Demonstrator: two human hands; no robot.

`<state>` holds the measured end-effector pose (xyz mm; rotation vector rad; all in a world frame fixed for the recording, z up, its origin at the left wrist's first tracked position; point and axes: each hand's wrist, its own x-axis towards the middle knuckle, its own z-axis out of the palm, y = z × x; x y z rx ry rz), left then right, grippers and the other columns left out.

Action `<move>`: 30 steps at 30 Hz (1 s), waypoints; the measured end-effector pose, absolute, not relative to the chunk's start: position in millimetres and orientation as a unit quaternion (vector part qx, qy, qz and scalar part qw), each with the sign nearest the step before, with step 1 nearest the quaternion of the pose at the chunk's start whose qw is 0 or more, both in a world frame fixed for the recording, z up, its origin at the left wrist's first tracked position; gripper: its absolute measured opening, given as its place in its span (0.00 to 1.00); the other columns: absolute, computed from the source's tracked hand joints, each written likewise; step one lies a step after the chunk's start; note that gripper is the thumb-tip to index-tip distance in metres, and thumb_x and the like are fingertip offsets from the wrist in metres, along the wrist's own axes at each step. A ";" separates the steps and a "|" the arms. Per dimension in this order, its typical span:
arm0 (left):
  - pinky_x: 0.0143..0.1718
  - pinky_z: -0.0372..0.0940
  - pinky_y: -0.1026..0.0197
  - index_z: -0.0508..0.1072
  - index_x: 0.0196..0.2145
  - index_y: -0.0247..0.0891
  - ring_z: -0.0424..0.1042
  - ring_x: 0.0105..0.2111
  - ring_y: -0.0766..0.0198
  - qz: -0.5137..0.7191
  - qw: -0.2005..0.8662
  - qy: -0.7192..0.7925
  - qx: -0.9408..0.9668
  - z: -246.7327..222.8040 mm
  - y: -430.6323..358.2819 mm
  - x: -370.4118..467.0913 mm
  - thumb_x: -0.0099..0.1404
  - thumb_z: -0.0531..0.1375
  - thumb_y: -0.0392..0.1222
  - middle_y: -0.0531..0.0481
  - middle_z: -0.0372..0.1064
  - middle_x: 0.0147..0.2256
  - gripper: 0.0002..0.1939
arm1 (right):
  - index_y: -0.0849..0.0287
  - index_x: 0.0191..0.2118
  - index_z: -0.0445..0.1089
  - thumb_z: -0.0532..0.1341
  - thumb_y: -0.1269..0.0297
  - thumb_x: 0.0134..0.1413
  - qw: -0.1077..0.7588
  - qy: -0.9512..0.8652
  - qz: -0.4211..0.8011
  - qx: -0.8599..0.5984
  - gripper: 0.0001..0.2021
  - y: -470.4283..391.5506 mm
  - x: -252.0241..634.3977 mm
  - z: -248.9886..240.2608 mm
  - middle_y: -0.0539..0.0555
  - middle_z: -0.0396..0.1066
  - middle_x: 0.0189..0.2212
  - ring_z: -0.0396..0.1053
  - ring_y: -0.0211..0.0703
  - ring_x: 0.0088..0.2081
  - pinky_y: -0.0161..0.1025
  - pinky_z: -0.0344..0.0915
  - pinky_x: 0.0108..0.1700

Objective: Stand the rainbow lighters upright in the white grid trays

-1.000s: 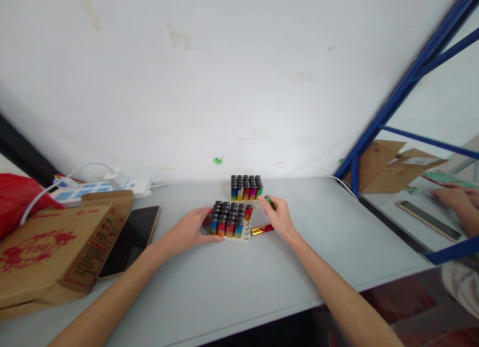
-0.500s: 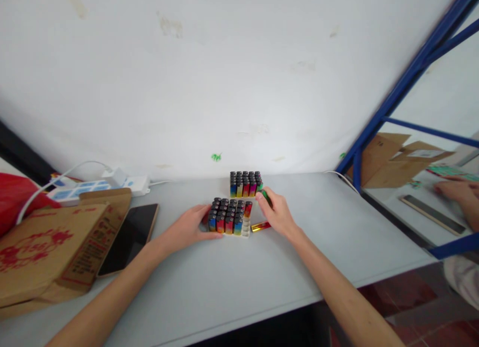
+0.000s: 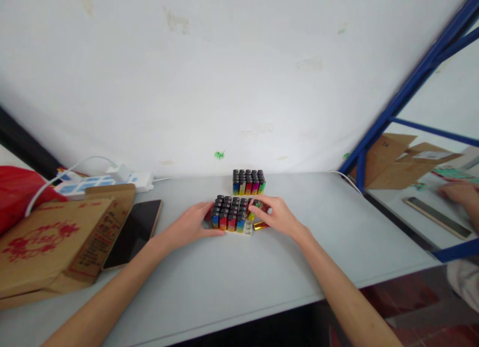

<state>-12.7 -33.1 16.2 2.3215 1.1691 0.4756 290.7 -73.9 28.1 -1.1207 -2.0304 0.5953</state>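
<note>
Hold the green lighter upright between your pinched right fingers; brace the tray with spread left fingers

Bare right hand is moving leftward and nearer the wearer, bringing the shiny green-and-yellow lighter to the right-hand column of the near white plastic tray; whether it is seating is unclear.
</note>
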 end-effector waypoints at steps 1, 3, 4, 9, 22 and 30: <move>0.54 0.72 0.46 0.77 0.51 0.35 0.77 0.50 0.41 0.174 0.246 0.429 0.852 15.8 -33.2 -12.8 0.56 0.73 0.64 0.36 0.79 0.52 0.35 | 0.56 0.44 0.76 0.62 0.50 0.72 0.362 -0.795 0.230 -0.429 0.14 -73.5 291.3 27.2 0.50 0.74 0.31 0.65 0.39 0.27 0.37 0.62 0.33; 0.53 0.72 0.47 0.77 0.51 0.36 0.78 0.49 0.42 0.177 0.244 0.427 0.853 15.2 -33.3 -13.0 0.56 0.72 0.66 0.37 0.79 0.51 0.36 | 0.55 0.45 0.76 0.64 0.53 0.71 0.354 -0.802 0.231 -0.422 0.11 -72.8 292.7 26.2 0.49 0.75 0.31 0.66 0.39 0.27 0.37 0.63 0.34; 0.52 0.72 0.48 0.77 0.52 0.36 0.78 0.48 0.43 0.180 0.243 0.424 0.854 15.0 -33.4 -13.0 0.56 0.72 0.66 0.38 0.79 0.51 0.36 | 0.55 0.45 0.76 0.65 0.54 0.70 0.350 -0.803 0.234 -0.421 0.10 -72.6 293.2 26.0 0.48 0.74 0.29 0.67 0.39 0.27 0.37 0.64 0.33; 0.48 0.73 0.50 0.77 0.51 0.38 0.79 0.45 0.45 0.187 0.237 0.416 0.858 15.8 -33.5 -12.6 0.56 0.72 0.68 0.41 0.80 0.48 0.36 | 0.55 0.45 0.76 0.66 0.54 0.69 0.355 -0.797 0.247 -0.423 0.10 -73.0 292.7 27.5 0.48 0.72 0.28 0.67 0.40 0.27 0.37 0.64 0.33; 0.49 0.74 0.48 0.78 0.50 0.38 0.79 0.45 0.44 0.182 0.227 0.426 0.856 17.7 -34.3 -12.1 0.55 0.71 0.70 0.40 0.80 0.47 0.37 | 0.55 0.43 0.81 0.77 0.52 0.53 0.202 -0.805 0.282 -0.482 0.16 -67.1 361.9 29.6 0.57 0.78 0.44 0.74 0.53 0.47 0.46 0.70 0.51; 0.52 0.74 0.45 0.78 0.51 0.37 0.79 0.47 0.42 0.188 0.236 0.422 0.855 17.4 -34.3 -12.4 0.55 0.71 0.69 0.38 0.80 0.49 0.37 | 0.57 0.43 0.78 0.75 0.44 0.55 0.285 -0.731 0.406 -0.468 0.21 -64.7 364.3 26.6 0.56 0.78 0.44 0.74 0.50 0.44 0.44 0.71 0.45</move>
